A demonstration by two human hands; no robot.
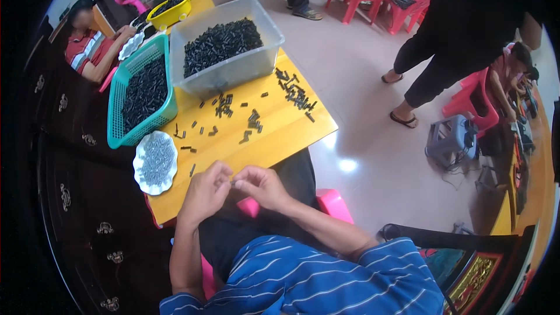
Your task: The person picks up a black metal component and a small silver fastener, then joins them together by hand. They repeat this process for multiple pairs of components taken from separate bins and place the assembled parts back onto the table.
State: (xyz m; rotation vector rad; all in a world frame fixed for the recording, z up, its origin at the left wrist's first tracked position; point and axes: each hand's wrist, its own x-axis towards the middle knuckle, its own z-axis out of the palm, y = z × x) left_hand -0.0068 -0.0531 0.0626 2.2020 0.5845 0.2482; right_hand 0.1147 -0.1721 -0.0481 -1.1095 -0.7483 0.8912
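Note:
My left hand [208, 191] and my right hand [263, 186] meet just off the near edge of the yellow table [274, 134], above my lap. Both are closed in a pinch around something small and dark between the fingertips, mostly hidden and too small to name. Loose short black pieces [224, 107] lie scattered on the tabletop beyond my hands. To the left of my left hand, a white scalloped plate [137, 166] holds a heap of tiny silvery metal parts [156, 162].
A clear plastic bin [233, 79] and a teal basket [116, 118], both full of black pieces, stand farther back. Behind them is a yellow basket [182, 13]. A seated person [87, 44] works at the left; someone in black trousers [429, 52] stands at the right near pink chairs [475, 102].

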